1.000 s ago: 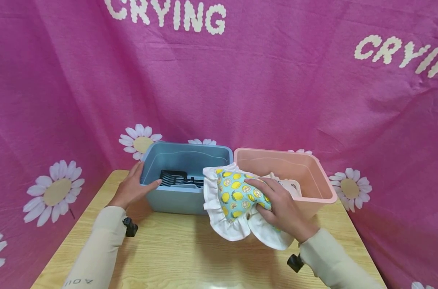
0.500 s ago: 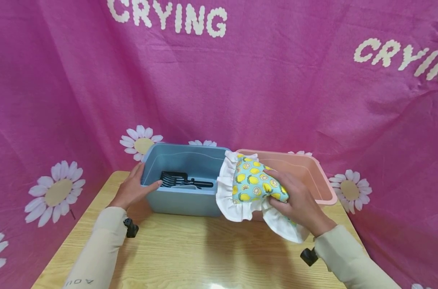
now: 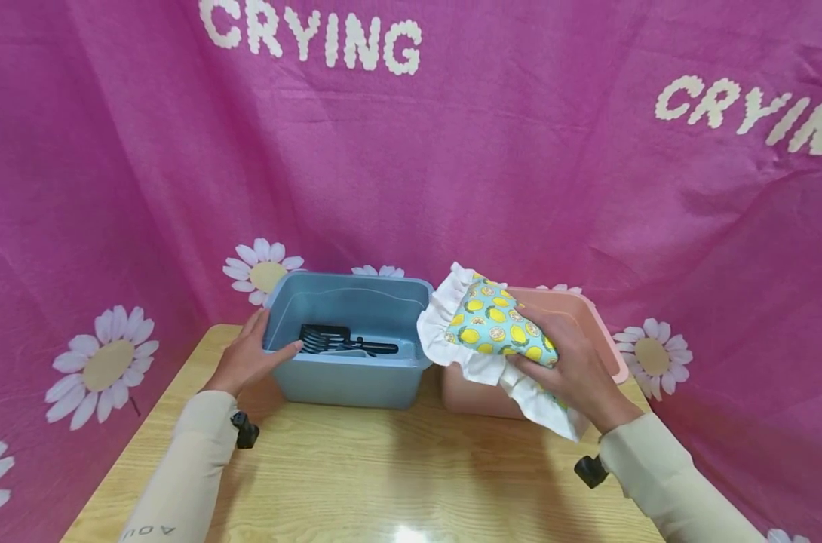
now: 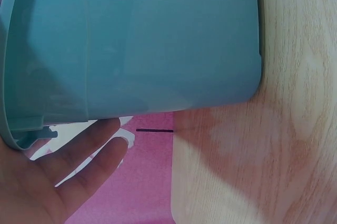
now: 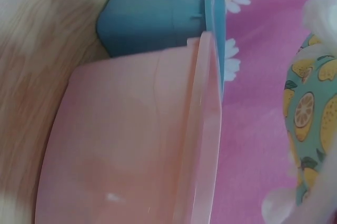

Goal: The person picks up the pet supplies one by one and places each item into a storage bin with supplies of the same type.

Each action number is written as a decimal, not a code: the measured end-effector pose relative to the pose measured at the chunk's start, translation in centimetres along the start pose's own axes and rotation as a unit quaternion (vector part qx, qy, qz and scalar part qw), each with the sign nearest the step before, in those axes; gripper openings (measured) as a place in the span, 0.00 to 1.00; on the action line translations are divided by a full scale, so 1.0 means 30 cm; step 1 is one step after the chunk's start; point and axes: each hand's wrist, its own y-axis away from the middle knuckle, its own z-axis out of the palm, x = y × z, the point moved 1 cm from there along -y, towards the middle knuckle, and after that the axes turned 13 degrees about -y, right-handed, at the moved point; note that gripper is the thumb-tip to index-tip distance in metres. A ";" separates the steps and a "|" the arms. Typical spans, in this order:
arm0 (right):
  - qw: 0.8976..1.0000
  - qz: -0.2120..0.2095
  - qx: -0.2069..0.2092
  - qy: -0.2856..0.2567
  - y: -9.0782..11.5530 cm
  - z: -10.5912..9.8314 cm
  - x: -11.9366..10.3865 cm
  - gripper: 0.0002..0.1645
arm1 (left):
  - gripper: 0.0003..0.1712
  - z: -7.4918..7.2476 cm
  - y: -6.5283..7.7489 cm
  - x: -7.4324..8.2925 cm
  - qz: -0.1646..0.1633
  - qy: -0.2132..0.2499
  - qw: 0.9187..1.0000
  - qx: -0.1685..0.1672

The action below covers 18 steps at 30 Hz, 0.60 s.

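Note:
My right hand (image 3: 574,373) grips a lemon-print cloth (image 3: 492,320), light blue with a white ruffled edge. The cloth hangs above the pink bin (image 3: 581,305) and hides much of its inside. In the right wrist view, the cloth (image 5: 316,113) is at the right edge, apart from the pink bin's rim (image 5: 202,129). My left hand (image 3: 248,354) rests at the left front corner of the blue bin (image 3: 350,381). From the left wrist, its fingers (image 4: 100,166) look straight, lying along the outside of the bin wall (image 4: 158,40).
Inside the blue bin lie black utensils (image 3: 329,339), one a slotted turner, beside a greyish piece. The two bins stand side by side on a wooden table (image 3: 357,467). Behind them hangs a magenta cloth backdrop (image 3: 519,188) with daisies and lettering.
My right hand has carried the lemon-print cloth rightward and up, from in front of the gap between the bins to over the pink bin. My left hand has stayed on the blue bin.

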 end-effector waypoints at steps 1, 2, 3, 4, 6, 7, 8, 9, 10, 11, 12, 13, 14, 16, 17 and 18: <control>1.000 -0.005 0.002 0.009 -0.001 -0.006 0.008 0.44 | 0.67 -0.001 -0.001 0.001 0.000 0.000 1.000 0.000; 1.000 -0.012 0.005 0.022 -0.004 -0.012 0.016 0.43 | 0.67 -0.002 -0.001 0.002 0.000 0.000 1.000 -0.001; 0.999 -0.019 0.009 0.031 -0.007 -0.018 0.024 0.41 | 0.67 -0.003 -0.001 0.003 0.000 0.000 1.000 -0.001; 0.999 -0.027 0.009 0.037 -0.011 -0.024 0.032 0.40 | 0.67 -0.004 -0.001 0.006 0.000 0.000 1.000 -0.001; 0.998 -0.037 0.008 0.054 -0.019 -0.034 0.047 0.38 | 0.67 -0.006 -0.001 0.009 0.000 0.002 1.000 -0.001; 0.997 -0.037 0.004 0.061 -0.022 -0.038 0.054 0.39 | 0.66 -0.006 0.000 0.011 0.000 0.003 1.000 -0.001; 0.997 -0.035 0.000 0.069 -0.023 -0.042 0.059 0.39 | 0.66 -0.006 0.000 0.011 0.000 0.004 1.000 -0.001; 0.997 -0.032 -0.005 0.073 -0.024 -0.045 0.065 0.40 | 0.66 -0.006 0.000 0.012 0.000 0.004 1.000 0.000; 0.996 -0.026 -0.012 0.081 -0.024 -0.048 0.070 0.41 | 0.66 -0.005 0.001 0.012 0.001 0.004 1.000 0.001; 0.996 -0.017 -0.019 0.089 -0.023 -0.050 0.075 0.43 | 0.66 -0.004 0.002 0.012 0.002 0.004 1.000 0.001; 0.995 -0.008 -0.024 0.095 -0.022 -0.052 0.080 0.44 | 0.66 -0.004 0.003 0.012 0.002 0.005 1.000 0.001; 0.994 0.003 -0.030 0.102 -0.021 -0.054 0.084 0.45 | 0.66 -0.003 0.004 0.011 0.002 0.006 1.000 0.001; 0.993 0.015 -0.035 0.110 -0.020 -0.057 0.090 0.46 | 0.66 -0.003 0.005 0.010 0.002 0.005 1.000 0.001; 0.991 0.036 -0.042 0.122 -0.021 -0.062 0.101 0.46 | 0.66 -0.003 0.007 0.010 0.002 0.005 1.000 0.000; 0.990 0.044 -0.044 0.129 -0.021 -0.064 0.107 0.46 | 0.66 -0.003 0.008 0.011 0.002 0.005 1.000 0.000; 0.988 0.050 -0.046 0.135 -0.023 -0.067 0.113 0.46 | 0.66 -0.004 0.008 0.011 0.001 0.004 1.000 0.000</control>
